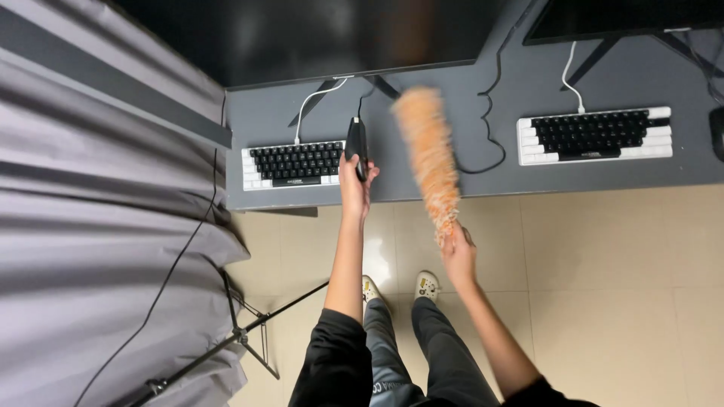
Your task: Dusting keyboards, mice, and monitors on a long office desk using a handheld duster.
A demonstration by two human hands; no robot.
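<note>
Left hand (pixel 354 185) is closed around a black computer mouse (pixel 357 147), lifting its near end at the front edge of the grey tabletop (pixel 467 120), just right of the left keyboard (pixel 294 164); the mouse's cord runs back toward the dark monitor (pixel 317 38) behind that keyboard. Right hand (pixel 458 252), out over the floor and well in front of the keyboard's edge of the tabletop, grips the handle of a fluffy orange duster (pixel 428 154), whose blurred head crosses the front edge and lies over the bare stretch of tabletop to the right of the keyboard and mouse. Beyond the duster, farther right of the left keyboard, a black cable (pixel 490 128) loops across the surface, and a second keyboard (pixel 594 134) with black and white keys sits under another screen (pixel 626 19). Left of the left keyboard the tabletop ends close against a grey curtain (pixel 90 226), leaving little room on that side. In front of the keyboard, the beige tiled floor (pixel 603 286) lies open, with the person's shoes (pixel 427 285) below and a black stand leg (pixel 249 332) by the curtain.
</note>
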